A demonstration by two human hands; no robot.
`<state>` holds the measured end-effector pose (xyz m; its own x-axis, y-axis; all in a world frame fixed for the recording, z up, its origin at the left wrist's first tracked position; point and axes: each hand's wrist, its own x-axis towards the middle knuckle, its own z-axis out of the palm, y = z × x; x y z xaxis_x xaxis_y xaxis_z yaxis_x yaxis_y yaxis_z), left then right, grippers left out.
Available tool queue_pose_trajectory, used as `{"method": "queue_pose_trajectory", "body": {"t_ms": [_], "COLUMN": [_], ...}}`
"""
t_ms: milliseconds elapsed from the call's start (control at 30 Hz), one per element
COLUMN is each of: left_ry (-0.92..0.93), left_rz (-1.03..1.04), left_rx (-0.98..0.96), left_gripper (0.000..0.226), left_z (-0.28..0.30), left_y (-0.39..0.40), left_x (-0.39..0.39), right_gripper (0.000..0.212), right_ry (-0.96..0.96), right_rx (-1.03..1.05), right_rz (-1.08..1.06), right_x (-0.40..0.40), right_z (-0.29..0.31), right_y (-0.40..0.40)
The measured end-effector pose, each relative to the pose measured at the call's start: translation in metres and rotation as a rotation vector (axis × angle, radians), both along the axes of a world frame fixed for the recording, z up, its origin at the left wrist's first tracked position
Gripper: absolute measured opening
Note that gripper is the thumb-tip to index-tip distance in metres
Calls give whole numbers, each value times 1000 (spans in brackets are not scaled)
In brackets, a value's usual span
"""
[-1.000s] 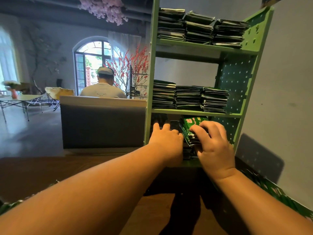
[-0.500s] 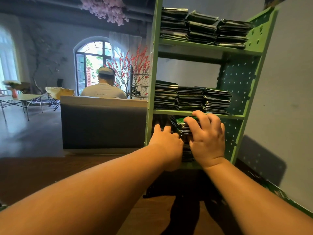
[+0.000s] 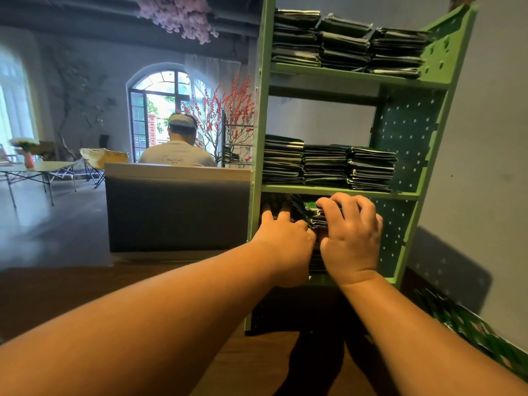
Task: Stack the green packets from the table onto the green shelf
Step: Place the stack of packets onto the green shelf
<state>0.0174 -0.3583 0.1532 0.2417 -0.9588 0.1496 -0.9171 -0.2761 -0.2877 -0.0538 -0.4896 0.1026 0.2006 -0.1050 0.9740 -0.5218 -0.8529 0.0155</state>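
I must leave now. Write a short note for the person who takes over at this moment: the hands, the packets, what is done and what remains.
Right hand: fingers curled over a bundle of packets, pushing it into the lowest bay of the shelf, on top of a pile there.
Left hand: flat against the pile's left side, steadying it; holds nothing.
Done: top stacks and middle stacks, three piles on each level.
Left: seat this bundle, release it, then fetch the loose packets lying at lower right. How full the lowest bay is cannot be seen behind the hands.
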Motion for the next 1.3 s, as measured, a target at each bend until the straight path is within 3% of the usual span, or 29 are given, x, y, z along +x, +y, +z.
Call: {"method": "queue_pose_trajectory", "body": {"t_ms": [267, 567, 767, 933, 1300], "left_ry": [134, -14, -2, 16, -11], "left_rz": [-75, 23, 41, 47, 71], "left_rx": [-222, -122, -112, -107, -57], "left_gripper": [44, 57, 54, 53, 57], "left_z": [0, -5, -3, -2, 1], "left_y": [2, 4, 2, 0, 0], "left_x": [4, 7, 6, 9, 11], "right_gripper": [66, 65, 63, 57, 46], "right_ry": [-48, -6, 58, 131, 201], "right_rx": [251, 473, 657, 684, 639], "right_rz": [52, 152, 250, 369, 271], "right_x": [-4, -5, -7, -20, -6], "right_z": [-3, 3, 9, 15, 17], "right_y": [2, 16, 20, 16, 17]}}
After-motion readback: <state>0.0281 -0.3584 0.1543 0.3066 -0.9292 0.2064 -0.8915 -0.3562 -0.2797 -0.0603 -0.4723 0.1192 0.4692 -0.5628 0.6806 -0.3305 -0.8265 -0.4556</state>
